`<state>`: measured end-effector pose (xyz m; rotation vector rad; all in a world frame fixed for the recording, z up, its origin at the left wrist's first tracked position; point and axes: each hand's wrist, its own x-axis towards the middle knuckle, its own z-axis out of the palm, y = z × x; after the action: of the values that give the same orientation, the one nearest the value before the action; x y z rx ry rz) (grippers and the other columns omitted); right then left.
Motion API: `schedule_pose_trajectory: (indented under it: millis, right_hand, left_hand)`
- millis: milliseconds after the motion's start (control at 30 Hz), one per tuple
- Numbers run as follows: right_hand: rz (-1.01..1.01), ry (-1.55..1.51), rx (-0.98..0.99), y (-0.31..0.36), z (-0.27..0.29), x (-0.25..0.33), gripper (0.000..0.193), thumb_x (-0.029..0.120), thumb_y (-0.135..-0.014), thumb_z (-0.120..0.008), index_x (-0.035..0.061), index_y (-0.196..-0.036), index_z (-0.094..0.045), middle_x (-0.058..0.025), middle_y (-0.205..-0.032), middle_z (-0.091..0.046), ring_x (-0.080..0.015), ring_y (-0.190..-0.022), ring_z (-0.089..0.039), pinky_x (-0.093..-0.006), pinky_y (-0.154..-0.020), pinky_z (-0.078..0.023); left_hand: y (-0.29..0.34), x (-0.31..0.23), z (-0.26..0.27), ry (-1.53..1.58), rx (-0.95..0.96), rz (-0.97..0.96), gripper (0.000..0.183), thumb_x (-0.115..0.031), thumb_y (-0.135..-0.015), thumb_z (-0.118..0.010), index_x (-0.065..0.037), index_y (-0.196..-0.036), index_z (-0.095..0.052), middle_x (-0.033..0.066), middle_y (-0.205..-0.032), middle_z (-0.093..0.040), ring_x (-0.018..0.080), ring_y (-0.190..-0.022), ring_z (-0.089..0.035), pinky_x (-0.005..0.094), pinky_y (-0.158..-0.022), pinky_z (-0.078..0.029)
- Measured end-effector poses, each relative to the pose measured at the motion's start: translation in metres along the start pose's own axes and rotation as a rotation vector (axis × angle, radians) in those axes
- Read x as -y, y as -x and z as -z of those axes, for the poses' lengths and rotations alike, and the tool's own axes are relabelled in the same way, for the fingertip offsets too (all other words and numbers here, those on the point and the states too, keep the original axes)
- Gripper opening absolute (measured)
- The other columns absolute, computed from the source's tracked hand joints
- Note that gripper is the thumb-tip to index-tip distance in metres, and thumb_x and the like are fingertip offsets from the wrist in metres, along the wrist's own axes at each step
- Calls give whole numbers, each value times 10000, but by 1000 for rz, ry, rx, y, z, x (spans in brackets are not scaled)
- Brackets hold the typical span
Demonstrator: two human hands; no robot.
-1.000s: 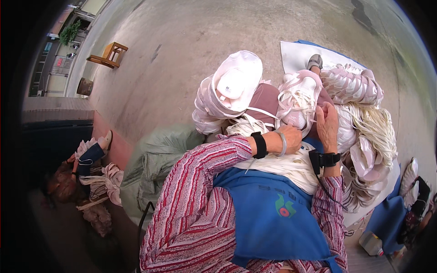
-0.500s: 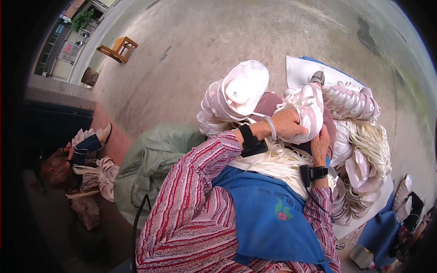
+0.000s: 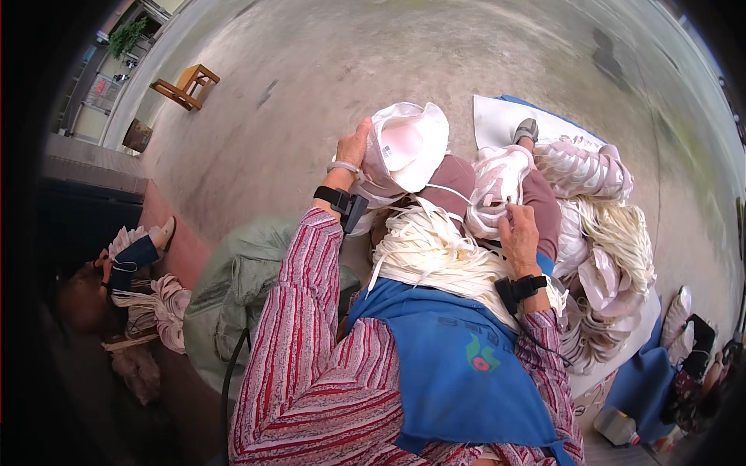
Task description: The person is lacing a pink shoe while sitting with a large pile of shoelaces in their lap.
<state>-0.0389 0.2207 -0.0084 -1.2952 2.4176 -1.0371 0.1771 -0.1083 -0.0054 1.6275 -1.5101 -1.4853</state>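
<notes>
My left hand (image 3: 353, 147) is closed on the side of the top upper in a stack of white-and-pink shoe uppers (image 3: 412, 159), left of my knees. On my lap lies a single pink-and-white shoe upper (image 3: 497, 179) with white laces across its front. My right hand (image 3: 521, 235) is closed at the near edge of that upper, its thumb and forefinger pressed together. A big bundle of loose white shoelaces (image 3: 423, 241) is spread over my lap, on the blue apron (image 3: 458, 349).
More stacked uppers (image 3: 587, 171) and hanging laces (image 3: 622, 233) stand at my right. A green sack (image 3: 233, 287) sits at my left, with another person (image 3: 132, 268) beyond it. A wooden stool (image 3: 186, 85) stands far left. A white jug (image 3: 615, 426) is at lower right.
My left hand has left the upper on my lap and moved left onto the stack. My right hand has shifted to the lap upper's near edge. The view has shifted slightly.
</notes>
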Motion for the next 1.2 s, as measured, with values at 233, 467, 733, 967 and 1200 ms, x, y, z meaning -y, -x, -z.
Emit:
schedule_pose_trajectory:
  millis: [233,467,733,967,1200]
  right_hand:
    - [-121,-101,-19,-3,3,-5,317,50,-805,-623,-4,-1115,-581,-165,-955,-534,-291,-783,-568,-385,-713,-473]
    - [-63,-24,-164,-9,-1,-6,303,88,-822,-643,18,-1105,-560,-159,-969,-517,-299,-799,-576,-396,-685,-486]
    - [-134,-27,-192,-25,11,-6,360,226,-838,-664,-5,-1098,-570,-187,-1017,-534,-353,-921,-572,-427,-772,-471]
    - [-184,102,-58,-31,2,-8,255,157,-836,-610,-27,-999,-544,-218,-971,-565,-387,-910,-602,-467,-767,-506]
    - [-162,135,-58,-24,2,-24,149,78,-798,-607,-9,-905,-551,-195,-878,-588,-376,-840,-617,-459,-736,-509]
  left_hand:
    - [47,-38,-22,-393,-143,-682,454,-403,-849,-608,-16,-1078,-667,218,-1019,-661,316,-956,-632,372,-876,-470]
    - [91,-26,-25,-1264,297,-1043,251,-296,-827,-624,-63,-878,-699,103,-948,-693,315,-841,-635,547,-1026,-321]
    - [87,-41,-31,-1231,177,-746,204,-287,-815,-651,-86,-802,-688,84,-795,-680,278,-822,-637,537,-1035,-282]
    - [118,-63,-149,-824,698,-712,377,-284,-812,-655,-15,-1064,-572,201,-913,-669,383,-914,-632,452,-836,-491]
    - [119,-57,-166,-1185,810,-833,686,-271,-745,-685,18,-1294,-392,245,-885,-652,421,-812,-640,463,-735,-503]
